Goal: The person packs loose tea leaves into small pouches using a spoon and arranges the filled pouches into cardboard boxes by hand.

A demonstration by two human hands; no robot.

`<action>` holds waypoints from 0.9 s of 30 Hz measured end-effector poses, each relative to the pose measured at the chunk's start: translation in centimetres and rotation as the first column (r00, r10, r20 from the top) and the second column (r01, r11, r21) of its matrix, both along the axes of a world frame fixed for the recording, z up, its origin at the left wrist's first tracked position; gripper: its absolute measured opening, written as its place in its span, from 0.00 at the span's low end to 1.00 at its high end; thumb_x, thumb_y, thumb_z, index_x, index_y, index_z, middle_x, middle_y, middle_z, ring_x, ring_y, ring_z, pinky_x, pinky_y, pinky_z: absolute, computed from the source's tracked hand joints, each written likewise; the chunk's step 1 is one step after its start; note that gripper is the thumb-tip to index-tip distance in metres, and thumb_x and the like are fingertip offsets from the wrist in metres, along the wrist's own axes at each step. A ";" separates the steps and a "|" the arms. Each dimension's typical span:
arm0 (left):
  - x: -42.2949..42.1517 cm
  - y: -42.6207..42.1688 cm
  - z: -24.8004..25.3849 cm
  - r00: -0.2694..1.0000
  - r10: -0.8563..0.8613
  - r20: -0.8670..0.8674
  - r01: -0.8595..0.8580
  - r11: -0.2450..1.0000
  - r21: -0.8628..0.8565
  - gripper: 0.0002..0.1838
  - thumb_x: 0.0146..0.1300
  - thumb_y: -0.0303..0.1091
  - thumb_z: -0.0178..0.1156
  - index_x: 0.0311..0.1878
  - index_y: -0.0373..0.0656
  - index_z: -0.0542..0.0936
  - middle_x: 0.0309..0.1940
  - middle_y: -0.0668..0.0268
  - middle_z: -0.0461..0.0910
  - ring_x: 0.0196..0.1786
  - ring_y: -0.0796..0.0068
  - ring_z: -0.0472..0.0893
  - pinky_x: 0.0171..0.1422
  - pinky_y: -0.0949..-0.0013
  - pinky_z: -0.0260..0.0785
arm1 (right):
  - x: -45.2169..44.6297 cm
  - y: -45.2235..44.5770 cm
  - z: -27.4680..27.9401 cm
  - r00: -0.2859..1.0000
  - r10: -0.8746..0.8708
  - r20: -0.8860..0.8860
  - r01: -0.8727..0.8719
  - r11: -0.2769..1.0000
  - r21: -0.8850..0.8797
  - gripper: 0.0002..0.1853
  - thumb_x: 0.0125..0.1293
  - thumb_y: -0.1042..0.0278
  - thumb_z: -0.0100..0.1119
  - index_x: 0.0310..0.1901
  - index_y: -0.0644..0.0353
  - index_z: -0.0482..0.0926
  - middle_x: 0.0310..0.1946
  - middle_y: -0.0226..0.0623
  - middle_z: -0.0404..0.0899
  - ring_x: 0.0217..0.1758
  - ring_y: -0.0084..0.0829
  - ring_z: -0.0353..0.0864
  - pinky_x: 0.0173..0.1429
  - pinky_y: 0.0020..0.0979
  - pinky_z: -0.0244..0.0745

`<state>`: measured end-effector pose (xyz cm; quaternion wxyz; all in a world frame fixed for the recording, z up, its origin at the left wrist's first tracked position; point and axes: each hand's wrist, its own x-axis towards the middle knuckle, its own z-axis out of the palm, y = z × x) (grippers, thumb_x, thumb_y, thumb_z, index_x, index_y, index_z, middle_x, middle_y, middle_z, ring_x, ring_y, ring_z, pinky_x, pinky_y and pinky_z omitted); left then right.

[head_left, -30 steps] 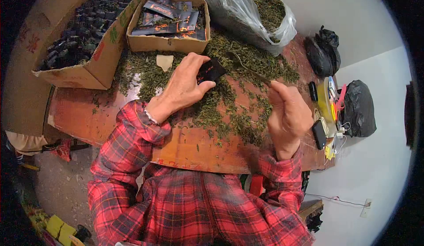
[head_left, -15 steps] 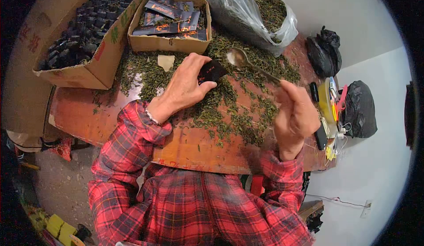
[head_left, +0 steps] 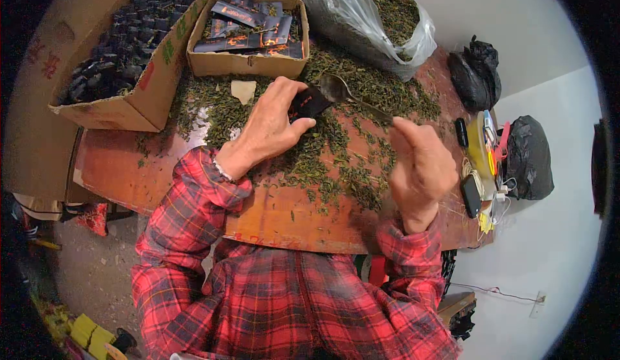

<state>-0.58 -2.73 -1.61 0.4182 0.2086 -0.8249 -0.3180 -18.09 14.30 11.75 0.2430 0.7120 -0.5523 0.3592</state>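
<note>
My left hand (head_left: 274, 118) pinches a small black packet (head_left: 310, 103) with orange print above the table. In my right hand (head_left: 423, 166) is the handle of a metal spoon (head_left: 334, 89), closed between thumb and fingers. The bowl of the spoon is close to the upper right end of the packet; whether they touch I cannot tell. Dark green dried tea leaves (head_left: 365, 182) lie loose on the table under and around both hands. Whether the packet or the spoon holds any leaves is hard to make out.
A small cardboard box (head_left: 248, 66) of black packets stands behind my left hand, next to a larger box (head_left: 132, 111) full of dark packets. A plastic bag (head_left: 345, 18) of leaves sits at the back. On the right are a phone (head_left: 471, 196) and black bags (head_left: 528, 160).
My right hand has moved left, bringing the spoon's bowl left and down to the packet. My left hand stays nearly still with the packet.
</note>
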 end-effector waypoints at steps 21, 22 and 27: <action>0.2 0.1 0.3 1.000 0.014 -0.001 -0.014 1.000 0.012 0.32 0.57 0.35 0.77 0.62 0.35 0.77 0.52 0.50 0.78 0.57 0.45 0.80 0.63 0.53 0.74 | -0.8 0.3 -0.9 0.982 -0.097 0.161 0.107 0.993 -0.055 0.18 0.56 0.89 0.68 0.48 0.62 0.89 0.29 0.42 0.83 0.28 0.40 0.84 0.33 0.35 0.77; 0.1 0.1 0.3 1.000 0.015 0.004 -0.015 1.000 -0.002 0.32 0.57 0.36 0.77 0.62 0.36 0.77 0.52 0.50 0.78 0.57 0.44 0.80 0.63 0.53 0.74 | -0.8 0.5 -0.9 0.988 -0.109 0.111 0.112 0.993 -0.021 0.16 0.59 0.89 0.67 0.49 0.63 0.89 0.31 0.41 0.85 0.31 0.36 0.85 0.36 0.32 0.78; -0.2 -0.3 -0.9 0.998 0.023 -0.055 -0.025 0.999 -0.033 0.32 0.54 0.37 0.78 0.60 0.37 0.77 0.50 0.49 0.76 0.56 0.43 0.78 0.62 0.50 0.73 | -0.7 1.2 -0.9 0.983 -0.159 0.090 0.155 0.987 0.047 0.13 0.67 0.89 0.63 0.50 0.66 0.88 0.37 0.39 0.90 0.38 0.29 0.88 0.44 0.30 0.83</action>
